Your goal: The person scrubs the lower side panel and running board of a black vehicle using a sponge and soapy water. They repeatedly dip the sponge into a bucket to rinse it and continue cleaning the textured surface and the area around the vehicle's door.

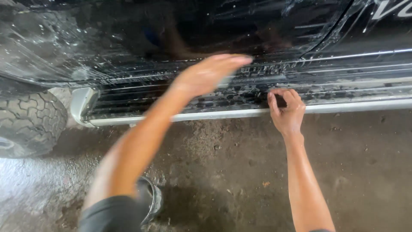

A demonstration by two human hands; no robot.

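A black, wet vehicle body (128, 38) fills the top of the head view, with a ribbed black side step (137, 96) edged by a silver rail (365, 105) below it. My left hand (210, 73) is blurred with motion, flat with fingers together, over the step near its upper edge; I cannot tell whether it holds anything beneath the palm. My right hand (286, 111) rests on the step's front edge, fingers curled over it onto the ribbed surface. Soapy streaks cover the step and lower door.
A knobbly tyre (28, 124) sits at the left under the wheel arch. The concrete floor (240, 172) is damp and dirty, wetter at the lower left. A round metal container (152, 199) stands on the floor beneath my left arm.
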